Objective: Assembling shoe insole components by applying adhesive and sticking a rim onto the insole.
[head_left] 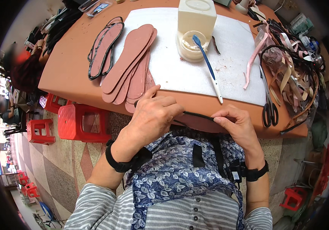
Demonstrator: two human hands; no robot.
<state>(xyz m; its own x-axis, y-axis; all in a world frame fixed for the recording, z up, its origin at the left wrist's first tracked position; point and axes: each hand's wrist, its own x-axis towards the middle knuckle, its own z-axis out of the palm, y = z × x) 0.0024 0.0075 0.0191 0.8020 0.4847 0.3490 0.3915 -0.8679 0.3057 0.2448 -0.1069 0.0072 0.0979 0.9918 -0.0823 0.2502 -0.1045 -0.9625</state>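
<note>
At the table's near edge, my left hand (153, 112) and my right hand (236, 122) hold a brownish-pink shoe insole (202, 124) between them. A thin black strip (198, 115) runs along its upper edge. My right thumb and forefinger pinch the strip at one end. My left fingers are closed over the other end and hide it. Just beyond my left hand, a fanned stack of plain pink insoles (128, 67) lies on the table. Left of that stack are several insoles with black-bound edges (109, 50).
A white foam sheet (160, 76) covers the middle of the brown table (66, 73). On it stands a cream glue container (197, 19), with a blue-and-white brush (208, 65) resting across its cup. Black-handled scissors (270, 113) and tangled ribbons (287, 73) lie right. Red stools (72, 122) stand left, near another person (26, 73).
</note>
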